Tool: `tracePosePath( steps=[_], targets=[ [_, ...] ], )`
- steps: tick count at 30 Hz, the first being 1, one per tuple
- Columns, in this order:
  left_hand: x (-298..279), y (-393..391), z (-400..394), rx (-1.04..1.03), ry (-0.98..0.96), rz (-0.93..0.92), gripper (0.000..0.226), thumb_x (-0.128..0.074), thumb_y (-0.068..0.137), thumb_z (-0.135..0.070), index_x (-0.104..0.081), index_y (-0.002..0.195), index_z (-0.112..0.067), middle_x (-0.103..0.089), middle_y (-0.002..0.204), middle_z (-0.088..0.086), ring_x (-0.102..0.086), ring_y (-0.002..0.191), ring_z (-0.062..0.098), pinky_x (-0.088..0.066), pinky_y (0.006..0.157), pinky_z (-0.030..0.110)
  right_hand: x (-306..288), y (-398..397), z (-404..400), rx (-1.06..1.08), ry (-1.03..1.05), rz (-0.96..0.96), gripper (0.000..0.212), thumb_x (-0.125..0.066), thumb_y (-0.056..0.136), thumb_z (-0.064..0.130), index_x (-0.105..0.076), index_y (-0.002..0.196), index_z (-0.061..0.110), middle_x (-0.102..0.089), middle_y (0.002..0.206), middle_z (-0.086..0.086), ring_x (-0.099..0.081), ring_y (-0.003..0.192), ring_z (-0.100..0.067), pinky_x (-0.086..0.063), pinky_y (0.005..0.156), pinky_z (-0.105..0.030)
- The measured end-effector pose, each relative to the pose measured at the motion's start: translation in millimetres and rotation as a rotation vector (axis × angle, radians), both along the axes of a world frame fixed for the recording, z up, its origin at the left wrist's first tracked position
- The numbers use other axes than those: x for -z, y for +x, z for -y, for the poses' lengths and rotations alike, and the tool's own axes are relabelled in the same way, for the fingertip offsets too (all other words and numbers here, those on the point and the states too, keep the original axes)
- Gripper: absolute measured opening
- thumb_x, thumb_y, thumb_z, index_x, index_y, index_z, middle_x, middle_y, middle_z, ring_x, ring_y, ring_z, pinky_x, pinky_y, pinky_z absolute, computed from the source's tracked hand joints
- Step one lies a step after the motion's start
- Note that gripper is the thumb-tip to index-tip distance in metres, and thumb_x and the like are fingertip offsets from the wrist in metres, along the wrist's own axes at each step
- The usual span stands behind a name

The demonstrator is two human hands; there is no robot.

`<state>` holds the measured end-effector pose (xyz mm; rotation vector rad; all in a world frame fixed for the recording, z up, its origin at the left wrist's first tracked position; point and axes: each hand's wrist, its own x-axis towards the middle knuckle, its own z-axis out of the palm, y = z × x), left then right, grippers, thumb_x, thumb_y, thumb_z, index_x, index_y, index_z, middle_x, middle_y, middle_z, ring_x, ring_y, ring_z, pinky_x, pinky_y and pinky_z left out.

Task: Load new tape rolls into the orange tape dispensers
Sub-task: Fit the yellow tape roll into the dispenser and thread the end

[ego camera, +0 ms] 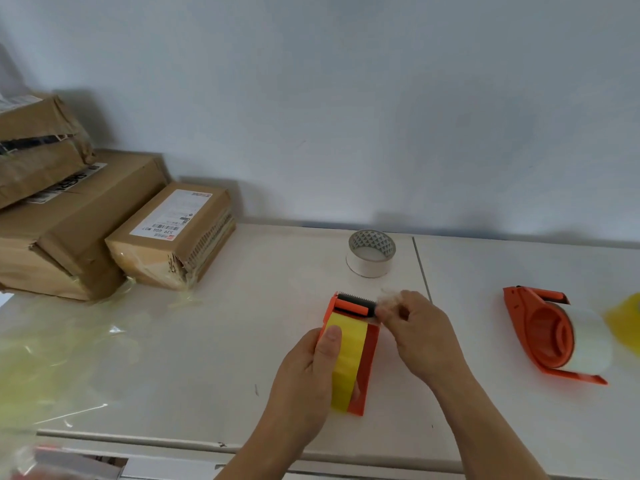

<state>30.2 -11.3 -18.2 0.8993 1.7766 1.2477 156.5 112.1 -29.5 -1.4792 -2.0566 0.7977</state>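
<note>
Nearly done: left hand point(304, 372) gripping dispenser point(360, 355) with yellow roll point(348, 355), right hand point(419, 332) pinching tape end at cutter point(356, 300); second dispenser point(540, 336) loaded; spare roll point(371, 252) left.

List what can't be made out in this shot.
- Head view: tape end pinched by right hand is motion-blurred; whether it is threaded past the blade is unclear.
- Yellow roll core: hidden by left hand and held dispenser.
- Yellow object: cut by the right edge, blurred.
- Box label: text too small.
</note>
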Motion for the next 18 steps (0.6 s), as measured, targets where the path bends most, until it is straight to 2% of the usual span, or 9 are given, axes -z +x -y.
tracePosePath(
  steps=[3, 6, 10, 12, 14, 16, 18],
  targets=[
    [-0.6, -0.5, 2.4, 0.019, 0.009, 0.005, 0.049, -0.030, 0.082, -0.061, -0.062, 0.084, -0.024, -0.066, 0.061, -0.012, -0.063, 0.053, -0.004, -0.045, 0.048, 0.007, -7.1, -5.6, -7.7, -0.001, 0.010, -0.021, 0.029, -0.060, 0.093, 0.033, -0.051, 0.069, 0.020, -0.059, 0.069, 0.007, -0.052, 0.065, -0.007, -0.037, 0.055, -0.025],
    [0.4, 0.9, 4.2, 0.003, 0.021, 0.012, 0.051, -0.030, 0.079, -0.064, -0.063, 0.087, -0.025, -0.070, 0.070, -0.007, -0.066, 0.060, 0.001, -0.053, 0.054, 0.012, -8.2, -13.2, -16.0, -0.012, -0.036, -0.047, 0.024, -0.061, 0.092, 0.035, -0.059, 0.074, 0.019, -0.065, 0.072, 0.005, -0.058, 0.070, -0.012, -0.044, 0.061, -0.029],
    [-4.5, 1.5, 8.7, 0.000, 0.006, 0.042, 0.047, -0.030, 0.078, -0.060, -0.062, 0.091, -0.028, -0.069, 0.080, -0.008, -0.066, 0.066, -0.003, -0.048, 0.052, 0.004, -10.8, -20.8, -26.7, 0.000, -0.082, -0.087, 0.020, -0.063, 0.091, 0.038, -0.064, 0.074, 0.027, -0.070, 0.078, 0.008, -0.063, 0.075, -0.010, -0.049, 0.067, -0.031],
    [-7.5, 1.3, 10.1, 0.009, -0.002, 0.060, 0.050, -0.029, 0.077, -0.060, -0.062, 0.095, -0.027, -0.068, 0.081, -0.008, -0.065, 0.066, -0.006, -0.047, 0.051, 0.005, -12.9, -26.4, -31.2, 0.030, -0.143, -0.204, 0.019, -0.067, 0.089, 0.035, -0.068, 0.075, 0.023, -0.072, 0.075, 0.005, -0.065, 0.071, -0.012, -0.052, 0.069, -0.033],
    [-8.5, 0.5, 10.6, 0.019, -0.033, 0.046, 0.050, -0.027, 0.080, -0.060, -0.060, 0.100, -0.028, -0.067, 0.087, -0.010, -0.065, 0.076, 0.000, -0.045, 0.056, 0.007, -16.8, -31.5, -34.6, 0.064, -0.236, -0.364, 0.019, -0.070, 0.089, 0.028, -0.070, 0.077, 0.013, -0.072, 0.068, 0.001, -0.065, 0.064, -0.014, -0.053, 0.069, -0.031],
    [-8.0, -2.8, 9.3, 0.014, -0.061, 0.055, 0.037, -0.030, 0.094, -0.053, -0.059, 0.101, -0.031, -0.067, 0.093, -0.011, -0.065, 0.085, 0.005, -0.046, 0.063, 0.012, -21.5, -33.2, -37.5, 0.073, -0.336, -0.447, 0.019, -0.072, 0.087, 0.025, -0.070, 0.081, 0.007, -0.071, 0.065, -0.003, -0.064, 0.062, -0.014, -0.054, 0.069, -0.032],
    [-8.4, -7.7, 5.8, 0.037, -0.087, 0.092, 0.029, -0.035, 0.101, -0.042, -0.061, 0.102, -0.029, -0.070, 0.095, -0.006, -0.067, 0.088, 0.009, -0.049, 0.069, 0.019, -28.4, -30.4, -40.7, 0.063, -0.493, -0.521, 0.017, -0.073, 0.087, 0.022, -0.069, 0.087, 0.005, -0.072, 0.065, -0.004, -0.066, 0.063, -0.016, -0.057, 0.075, -0.035]
  ],
)
